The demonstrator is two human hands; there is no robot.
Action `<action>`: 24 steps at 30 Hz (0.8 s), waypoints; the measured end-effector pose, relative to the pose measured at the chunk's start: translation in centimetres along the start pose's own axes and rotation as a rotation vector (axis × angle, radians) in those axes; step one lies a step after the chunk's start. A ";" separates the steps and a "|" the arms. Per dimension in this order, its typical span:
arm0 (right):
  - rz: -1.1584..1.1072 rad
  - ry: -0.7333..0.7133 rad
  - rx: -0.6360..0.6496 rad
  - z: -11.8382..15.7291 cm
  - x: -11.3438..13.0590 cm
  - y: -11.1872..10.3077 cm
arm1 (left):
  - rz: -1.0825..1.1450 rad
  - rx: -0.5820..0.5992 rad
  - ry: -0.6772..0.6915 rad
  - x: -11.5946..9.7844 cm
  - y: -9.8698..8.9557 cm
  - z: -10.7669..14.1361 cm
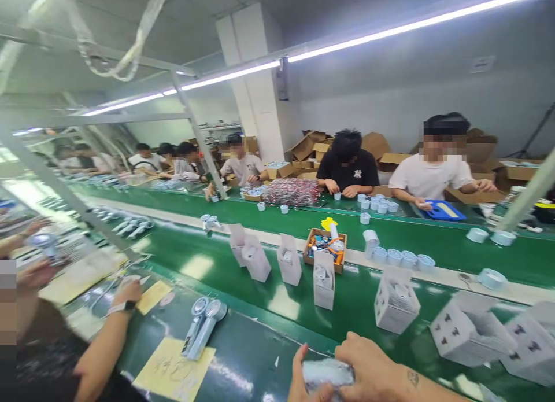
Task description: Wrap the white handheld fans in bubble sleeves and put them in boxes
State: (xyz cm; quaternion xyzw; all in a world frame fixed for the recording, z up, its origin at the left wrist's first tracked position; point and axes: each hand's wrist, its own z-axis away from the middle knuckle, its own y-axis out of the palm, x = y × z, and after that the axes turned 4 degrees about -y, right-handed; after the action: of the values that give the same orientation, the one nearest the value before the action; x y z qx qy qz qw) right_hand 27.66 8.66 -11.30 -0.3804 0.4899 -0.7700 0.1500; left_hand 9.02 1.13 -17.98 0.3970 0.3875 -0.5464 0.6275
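Note:
At the bottom of the head view, my left hand (298, 376) and my right hand (368, 360) both grip a pale blue item in clear wrap (327, 372). My left thumb stands up along its near side, and the right fingers curl over its other end. The item's kind cannot be made out, since my hands cover part of it. Left of my hands, two light blue handheld devices with round heads (206, 327) lie side by side, partly over a yellow sheet (167, 370) with handwriting. Beyond my hands, open white boxes (324, 280) stand on the green conveyor belt (281, 301).
A small cardboard box (340, 266) of orange and blue parts sits on the line. Round light blue pieces (394, 256) stand in a row. Larger white boxes (468, 327) are at right. A co-worker's arm (104, 338) is close at left; several people sit opposite.

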 end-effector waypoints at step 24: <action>0.016 0.160 -0.207 -46.6 12.6 -12.0 | -0.160 -0.470 0.418 -20.7 -35.1 -9.6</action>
State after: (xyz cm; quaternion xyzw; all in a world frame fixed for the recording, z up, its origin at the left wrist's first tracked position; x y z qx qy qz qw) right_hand -13.16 36.59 -6.05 -0.3273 0.5800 -0.7420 0.0766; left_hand -28.45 14.68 -5.25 0.3129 0.6534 -0.3962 0.5641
